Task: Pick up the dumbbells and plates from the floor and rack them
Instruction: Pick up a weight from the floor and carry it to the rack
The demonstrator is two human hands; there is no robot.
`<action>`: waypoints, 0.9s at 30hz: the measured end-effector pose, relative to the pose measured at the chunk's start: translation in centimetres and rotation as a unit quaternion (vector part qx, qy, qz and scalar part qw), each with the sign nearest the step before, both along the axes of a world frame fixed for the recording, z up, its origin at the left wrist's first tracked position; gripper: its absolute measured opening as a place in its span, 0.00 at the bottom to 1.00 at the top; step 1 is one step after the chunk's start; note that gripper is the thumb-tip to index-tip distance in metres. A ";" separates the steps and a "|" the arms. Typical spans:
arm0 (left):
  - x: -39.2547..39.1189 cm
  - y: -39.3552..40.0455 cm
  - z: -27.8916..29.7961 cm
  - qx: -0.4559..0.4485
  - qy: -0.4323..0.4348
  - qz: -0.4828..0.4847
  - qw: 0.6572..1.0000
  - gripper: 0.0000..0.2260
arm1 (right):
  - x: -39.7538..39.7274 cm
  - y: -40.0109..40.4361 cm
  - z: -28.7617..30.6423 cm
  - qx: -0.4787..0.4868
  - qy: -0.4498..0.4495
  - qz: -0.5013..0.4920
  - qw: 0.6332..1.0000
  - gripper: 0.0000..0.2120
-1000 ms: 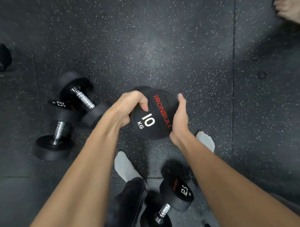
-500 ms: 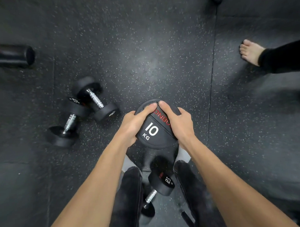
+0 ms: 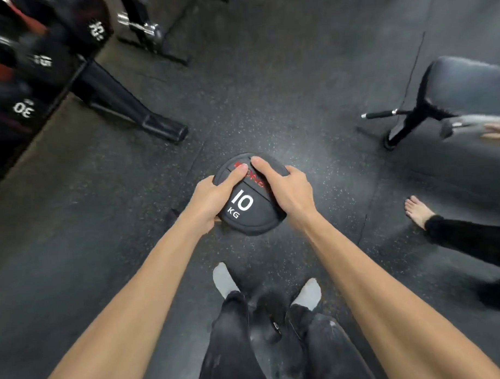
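Head view: the left hand [image 3: 212,199] and right hand [image 3: 285,191] clamp a black 10 KG plate [image 3: 251,214] from both sides, thumbs pressed across its face. It hangs above the speckled floor [image 3: 268,109], ahead of the person's feet, with the dumbbell rack [image 3: 27,83] at upper left.

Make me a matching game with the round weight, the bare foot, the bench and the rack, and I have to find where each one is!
Things:
1. 10 KG plate
2. bare foot
3. bench
4. rack of dumbbells

Places:
A. top left corner
B. held between the left hand and the right hand
C. upper right, on black legs
D. on the floor at the right, below the bench

Pairs: 1-B, 2-D, 3-C, 4-A
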State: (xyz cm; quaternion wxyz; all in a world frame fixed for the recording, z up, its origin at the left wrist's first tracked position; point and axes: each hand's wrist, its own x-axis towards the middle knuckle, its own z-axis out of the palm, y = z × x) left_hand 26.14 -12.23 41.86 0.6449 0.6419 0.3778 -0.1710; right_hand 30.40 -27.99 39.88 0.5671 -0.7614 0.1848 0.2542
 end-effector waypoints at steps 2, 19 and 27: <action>-1.4 2.1 4.1 0.012 -0.021 0.039 0.999 0.20 | -0.2 2.4 3.9 0.009 -0.019 0.044 0.999 0.34; -9.0 31.7 24.7 0.073 -0.130 0.242 0.959 0.22 | -1.0 36.0 25.1 0.121 -0.048 0.227 0.965 0.45; -8.2 48.1 29.4 0.095 -0.149 0.317 0.932 0.42 | 0.7 53.6 29.3 0.164 -0.049 0.277 0.945 0.50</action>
